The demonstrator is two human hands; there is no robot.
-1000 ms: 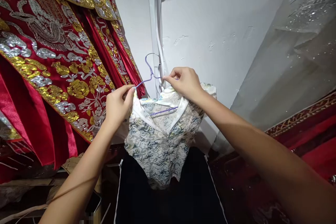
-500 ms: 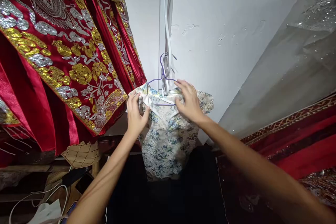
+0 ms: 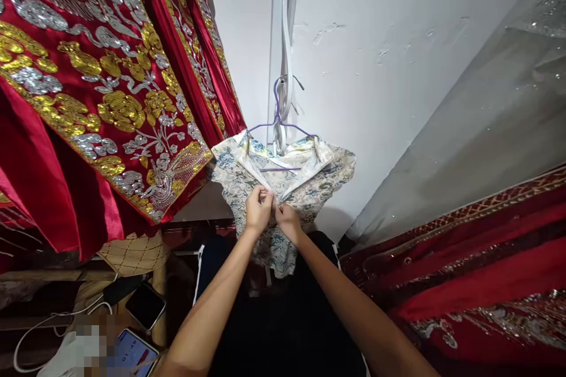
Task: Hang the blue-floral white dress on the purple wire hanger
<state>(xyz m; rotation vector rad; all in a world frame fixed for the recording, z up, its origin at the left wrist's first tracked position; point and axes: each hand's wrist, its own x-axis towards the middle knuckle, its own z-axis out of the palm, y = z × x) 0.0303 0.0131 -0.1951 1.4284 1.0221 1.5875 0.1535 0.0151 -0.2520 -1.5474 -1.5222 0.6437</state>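
A short floral blouse (image 3: 230, 179) in cream and blue hangs on a purple hanger (image 3: 277, 119), its V-shaped neckline showing a white inner edge. My left hand (image 3: 259, 207) is closed in a pinch at the bottom point of the neckline. Right beside it, my right hand (image 3: 288, 221) pinches the fabric on the other side of the same point. The two hands nearly touch. Exactly what lies between the fingertips is partly hidden. The hanger's hook hangs from a white strap (image 3: 286, 41) on the wall.
Red garments (image 3: 128, 118) with gold and silver sequins hang at the left. A grey translucent cover (image 3: 424, 129) and red embroidered cloth (image 3: 469, 265) are at the right. Phones, one dark phone (image 3: 145, 306) among them, and a white cable (image 3: 26, 336) lie at lower left.
Both hands have moved from the blouse's shoulders inward and down to the bottom of its neckline and closed on the fabric there. The neckline edges are now spread outward.
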